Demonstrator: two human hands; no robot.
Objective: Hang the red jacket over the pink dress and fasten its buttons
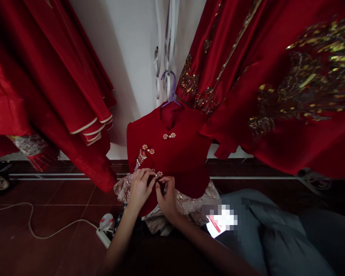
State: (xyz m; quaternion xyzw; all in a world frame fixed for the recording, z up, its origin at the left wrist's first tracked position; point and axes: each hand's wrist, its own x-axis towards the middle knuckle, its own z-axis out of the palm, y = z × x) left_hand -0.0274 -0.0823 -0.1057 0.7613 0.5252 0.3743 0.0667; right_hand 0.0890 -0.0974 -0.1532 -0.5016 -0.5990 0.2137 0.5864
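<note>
A sleeveless red top (186,153) hangs from a purple hanger (172,94) in front of me, with a shiny pale pink fabric (189,199) showing below its hem. Pearl flower fasteners (169,136) run down its front, and a beaded tassel ornament (141,156) dangles on the left side. My left hand (140,188) pinches at the lower flower fastener (159,174). Just right of it, my right hand (167,195) is closed with thumb and fingertips at the same spot. Whatever lies between the fingertips is too small to make out.
Red garments (83,88) hang at the left, and gold-sequinned red garments (304,84) at the right. A white metal rack bar (247,178) runs low behind. On the tiled floor lie a white cable (31,226) and a power strip (103,237). A lit phone screen (218,222) glows at lower right.
</note>
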